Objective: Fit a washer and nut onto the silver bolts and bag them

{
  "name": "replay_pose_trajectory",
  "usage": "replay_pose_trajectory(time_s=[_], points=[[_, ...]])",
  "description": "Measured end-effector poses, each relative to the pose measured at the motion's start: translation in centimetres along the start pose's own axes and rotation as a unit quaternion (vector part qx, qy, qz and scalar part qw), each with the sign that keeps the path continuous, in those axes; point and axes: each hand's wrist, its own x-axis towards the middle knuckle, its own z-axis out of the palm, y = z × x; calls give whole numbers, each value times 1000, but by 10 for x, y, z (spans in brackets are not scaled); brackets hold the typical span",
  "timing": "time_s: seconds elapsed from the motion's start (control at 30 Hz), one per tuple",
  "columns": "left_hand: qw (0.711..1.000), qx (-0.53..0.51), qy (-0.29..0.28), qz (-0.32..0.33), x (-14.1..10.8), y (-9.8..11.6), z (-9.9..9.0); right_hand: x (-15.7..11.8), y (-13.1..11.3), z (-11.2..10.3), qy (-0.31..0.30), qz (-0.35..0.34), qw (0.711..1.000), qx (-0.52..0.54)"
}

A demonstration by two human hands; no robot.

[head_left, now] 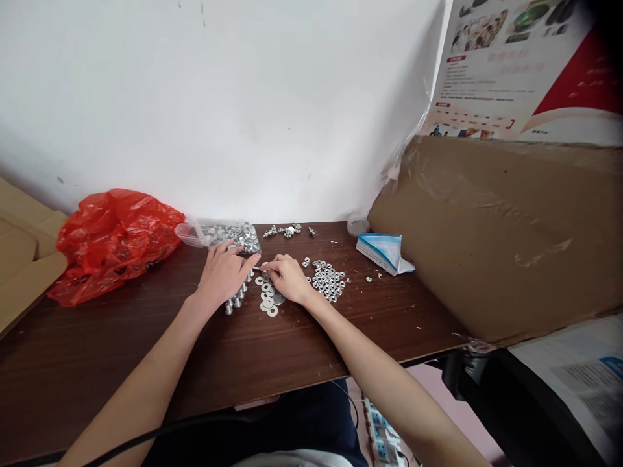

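My left hand (221,274) lies over the upper end of a row of silver bolts (237,301), its fingers stretched toward the clear bag and its thumb apart. Close to its right, my right hand (288,277) has thumb and forefinger pinched together above a pile of flat washers (267,301). A thin metal shank shows at those fingertips, but what they grip is mostly hidden. Beside the right wrist, a cluster of silver nuts (328,280) is spread on the brown table (233,363).
Behind my left hand sits a clear bag of metal parts (238,235), with a red plastic bag (117,240) to its left. Several assembled bolts (292,230) lie near the wall. A blue-and-white packet (382,253) and a cardboard panel (496,240) stand at right.
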Motion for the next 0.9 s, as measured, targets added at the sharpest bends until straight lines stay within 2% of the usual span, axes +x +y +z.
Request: replay_pose_trajectory(time_s=[0.2, 0.4, 0.57, 0.73, 0.9], points=[[1000, -1, 13, 4, -1, -3, 2, 1, -1, -2, -3, 11, 998, 60], [1000, -18, -6, -8, -1, 0, 1, 2, 0, 3, 10, -29, 994, 107], [999, -31, -12, -10, 0, 3, 1, 3, 0, 7, 17, -49, 994, 100], [999, -41, 25, 3, 1, -3, 4, 3, 3, 4, 41, -43, 992, 111], [996, -53, 64, 16, 2, -5, 4, 4, 7, 1, 83, -24, 980, 182]])
